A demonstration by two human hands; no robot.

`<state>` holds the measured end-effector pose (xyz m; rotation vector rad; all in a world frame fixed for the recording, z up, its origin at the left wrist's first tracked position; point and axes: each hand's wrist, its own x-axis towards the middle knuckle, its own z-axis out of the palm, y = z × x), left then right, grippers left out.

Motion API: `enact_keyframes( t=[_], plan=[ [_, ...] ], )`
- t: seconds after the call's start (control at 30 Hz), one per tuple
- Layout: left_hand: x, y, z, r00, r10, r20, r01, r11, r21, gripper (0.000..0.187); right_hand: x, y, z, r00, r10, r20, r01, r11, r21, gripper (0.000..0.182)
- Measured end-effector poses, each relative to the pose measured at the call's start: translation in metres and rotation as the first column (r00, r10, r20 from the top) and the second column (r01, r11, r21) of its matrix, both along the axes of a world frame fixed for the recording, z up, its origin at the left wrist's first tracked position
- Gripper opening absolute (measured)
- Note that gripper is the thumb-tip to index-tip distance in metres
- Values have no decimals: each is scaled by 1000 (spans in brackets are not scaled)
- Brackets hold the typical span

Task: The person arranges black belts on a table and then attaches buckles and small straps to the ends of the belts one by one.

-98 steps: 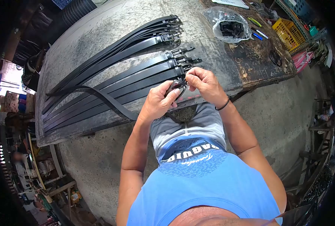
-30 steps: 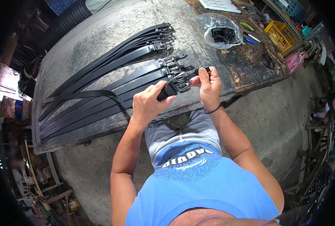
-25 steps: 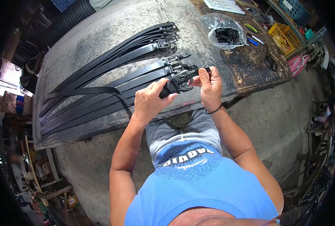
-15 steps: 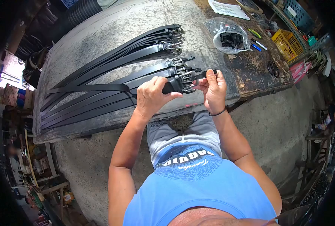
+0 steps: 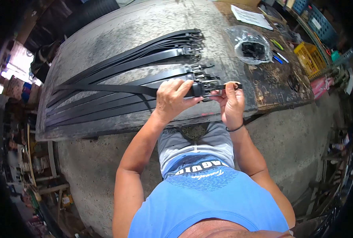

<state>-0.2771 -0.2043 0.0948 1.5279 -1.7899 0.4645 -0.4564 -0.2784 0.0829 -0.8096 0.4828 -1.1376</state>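
My left hand (image 5: 171, 98) is closed round a black belt (image 5: 117, 89) just behind its metal buckle, thumb stretched toward the buckle. The belt's strap runs off to the left across other belts. At the buckle end, my right hand (image 5: 233, 106) pinches a small black strip (image 5: 240, 86) between thumb and fingers. The fingers partly hide the buckle. Beneath and beside my hands lie several more black belts (image 5: 105, 104), buckles toward the right. Farther back is a second bundle of belts (image 5: 144, 47), its metal buckles (image 5: 193, 50) lined up at the right end.
Right of the belts, a clear plastic bag (image 5: 252, 48) of black pieces sits on the worn table (image 5: 125, 27). Near it lie pens (image 5: 277, 59), a yellow-green tool (image 5: 277, 44) and a paper sheet (image 5: 251, 17). A yellow crate (image 5: 308, 59) stands beyond the right edge.
The view has shifted slightly, so the table and belts appear farther right. Both hands stay at the same buckle, with the small black strip still pinched in my right fingers.
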Motion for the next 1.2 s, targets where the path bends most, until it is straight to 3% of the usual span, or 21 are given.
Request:
enact_keyframes(
  t=[0.4,0.53,0.63,0.7,0.73,0.77,0.8,0.87,0.93,1.03,1.2],
  plan=[
    [0,-3,1,999,15,42,-14,1000,-19,52,6,9,-6,990,-52,-130,37,992,-118,24],
    [2,-1,4,995,-98,-31,99,994,42,62,-1,3,-10,952,-195,-237,105,932,-347,18],
    [9,-1,-2,992,-115,-45,117,993,22,67,-22,-20,1,871,-371,-322,282,914,-290,9],
    [21,2,-13,987,-134,-86,138,990,35,66,-44,-34,27,837,-432,-337,403,902,-157,19],
    [28,3,-20,983,-148,-108,153,988,33,64,-64,-55,22,762,-545,-351,464,837,-290,24],
    [39,12,-30,985,-126,-118,135,988,73,62,-93,-82,32,749,-575,-331,535,818,-210,27],
    [45,17,-38,992,-79,-97,90,989,115,60,-121,-105,32,656,-593,-467,558,798,-229,28],
    [55,22,-53,995,-45,-85,56,990,130,58,-175,-151,23,705,-602,-374,581,794,-181,28],
    [65,27,-64,998,-24,-63,32,991,128,58,-203,-179,25,671,-681,-294,668,727,-158,28],
    [71,29,-77,1000,9,-22,-6,993,115,57,-248,-222,15,668,-668,-328,673,730,-118,26],
    [77,29,-86,996,89,21,-91,988,124,55,-232,-228,13,655,-656,-375,638,746,-189,27]
  ],
)
